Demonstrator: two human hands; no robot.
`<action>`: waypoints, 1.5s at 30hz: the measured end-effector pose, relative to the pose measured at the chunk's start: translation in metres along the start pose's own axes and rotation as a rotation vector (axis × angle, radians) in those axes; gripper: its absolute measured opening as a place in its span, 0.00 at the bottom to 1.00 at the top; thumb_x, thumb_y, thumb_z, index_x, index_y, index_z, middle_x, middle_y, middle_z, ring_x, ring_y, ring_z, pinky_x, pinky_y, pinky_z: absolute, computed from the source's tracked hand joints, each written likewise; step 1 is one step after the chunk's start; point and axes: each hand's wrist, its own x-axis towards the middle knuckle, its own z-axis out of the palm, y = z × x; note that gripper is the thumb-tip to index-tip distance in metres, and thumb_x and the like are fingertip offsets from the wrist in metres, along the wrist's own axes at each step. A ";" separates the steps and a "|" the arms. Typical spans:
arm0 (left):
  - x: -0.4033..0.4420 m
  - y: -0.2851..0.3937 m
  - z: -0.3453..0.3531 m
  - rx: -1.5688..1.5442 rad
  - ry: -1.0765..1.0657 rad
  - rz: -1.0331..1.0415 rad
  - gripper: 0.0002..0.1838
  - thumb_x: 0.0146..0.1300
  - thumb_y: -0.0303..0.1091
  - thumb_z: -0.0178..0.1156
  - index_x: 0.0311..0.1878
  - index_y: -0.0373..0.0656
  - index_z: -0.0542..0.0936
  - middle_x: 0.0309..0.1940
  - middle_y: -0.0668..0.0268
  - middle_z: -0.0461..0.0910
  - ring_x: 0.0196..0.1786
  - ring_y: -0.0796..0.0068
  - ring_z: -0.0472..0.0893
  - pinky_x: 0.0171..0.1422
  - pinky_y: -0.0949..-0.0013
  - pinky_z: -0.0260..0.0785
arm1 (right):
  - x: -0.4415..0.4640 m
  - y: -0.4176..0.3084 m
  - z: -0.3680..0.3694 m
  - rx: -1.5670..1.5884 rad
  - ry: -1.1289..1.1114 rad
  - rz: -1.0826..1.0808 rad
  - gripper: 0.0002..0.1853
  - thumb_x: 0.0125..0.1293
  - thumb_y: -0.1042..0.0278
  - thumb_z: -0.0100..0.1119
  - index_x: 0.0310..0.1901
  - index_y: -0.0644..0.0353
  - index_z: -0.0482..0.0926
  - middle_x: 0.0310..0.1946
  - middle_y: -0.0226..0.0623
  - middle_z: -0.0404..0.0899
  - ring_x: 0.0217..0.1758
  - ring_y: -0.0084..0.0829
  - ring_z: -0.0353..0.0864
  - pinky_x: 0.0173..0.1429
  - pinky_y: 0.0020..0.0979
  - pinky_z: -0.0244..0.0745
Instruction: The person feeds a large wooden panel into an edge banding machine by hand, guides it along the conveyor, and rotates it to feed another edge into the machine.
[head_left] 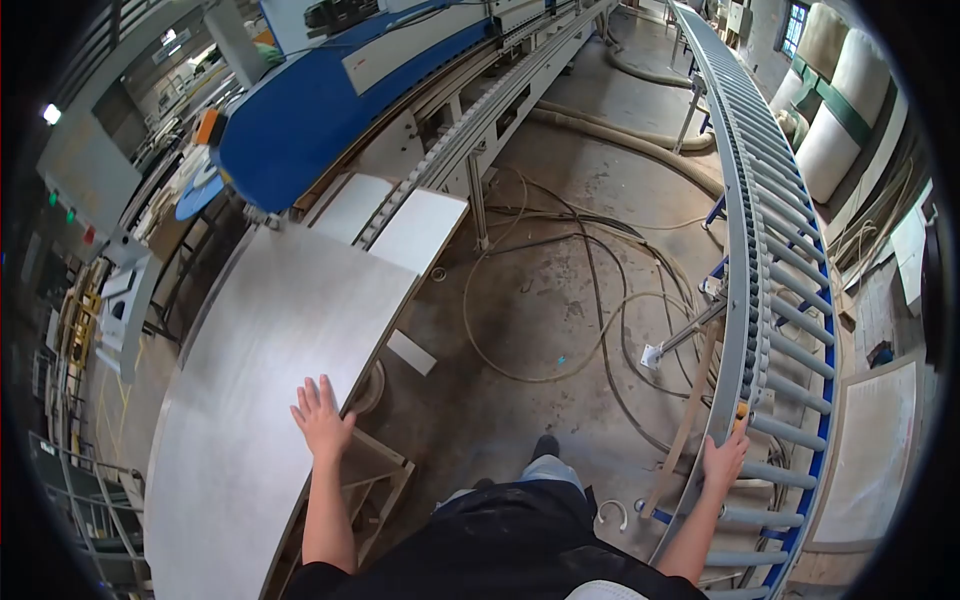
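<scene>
My left hand (324, 420) lies flat with its fingers spread near the right edge of a large pale table surface (250, 330). On the right, my right hand (722, 460) rests on the side rail of a roller conveyor (735, 300), its fingers at a small orange part (741, 411) on the rail. Whether those fingers grip the part is too small to tell. White panels (420, 228) lie at the far end of the table surface, beside a long machine with a blue cover (300, 120).
Cables and hoses (585, 235) loop over the floor between table and conveyor. A conveyor support leg (680, 338) stands on the floor. Below the table's edge is a wooden frame (385, 470). Large pale rolls (845, 110) stand at the right.
</scene>
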 end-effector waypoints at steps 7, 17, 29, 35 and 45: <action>0.039 0.045 -0.016 -0.025 -0.074 -0.187 0.60 0.41 0.44 0.73 0.79 0.54 0.51 0.79 0.54 0.47 0.81 0.51 0.45 0.81 0.41 0.37 | 0.095 -0.024 0.021 -0.024 0.062 -0.083 0.50 0.59 0.60 0.67 0.78 0.38 0.45 0.54 0.52 0.68 0.53 0.55 0.77 0.57 0.51 0.73; 0.039 0.040 -0.016 -0.049 -0.035 -0.151 0.58 0.42 0.50 0.74 0.78 0.56 0.55 0.78 0.55 0.49 0.81 0.53 0.47 0.82 0.44 0.35 | 0.087 -0.059 -0.024 -0.164 -0.017 -0.073 0.50 0.59 0.59 0.67 0.78 0.42 0.45 0.54 0.58 0.73 0.52 0.57 0.80 0.55 0.49 0.76; 0.028 0.029 -0.017 -0.063 -0.032 -0.131 0.49 0.54 0.59 0.65 0.77 0.56 0.56 0.79 0.57 0.50 0.81 0.57 0.48 0.82 0.46 0.36 | 0.063 -0.227 -0.030 0.061 -0.471 -0.949 0.32 0.62 0.55 0.65 0.65 0.62 0.72 0.58 0.56 0.76 0.59 0.52 0.77 0.61 0.45 0.73; -0.050 -0.046 0.002 -0.157 0.080 0.062 0.45 0.57 0.53 0.65 0.76 0.56 0.58 0.78 0.60 0.53 0.80 0.60 0.50 0.83 0.51 0.39 | -0.135 -0.292 -0.036 0.233 -0.651 -1.421 0.33 0.63 0.52 0.64 0.66 0.60 0.71 0.57 0.53 0.77 0.61 0.51 0.75 0.64 0.43 0.70; -0.169 -0.214 -0.014 -0.118 0.000 -0.151 0.52 0.48 0.56 0.71 0.76 0.56 0.59 0.78 0.61 0.52 0.81 0.60 0.48 0.83 0.50 0.38 | -0.292 -0.234 -0.005 -0.149 -0.874 -1.580 0.35 0.63 0.46 0.62 0.65 0.63 0.72 0.60 0.56 0.75 0.65 0.51 0.73 0.68 0.41 0.68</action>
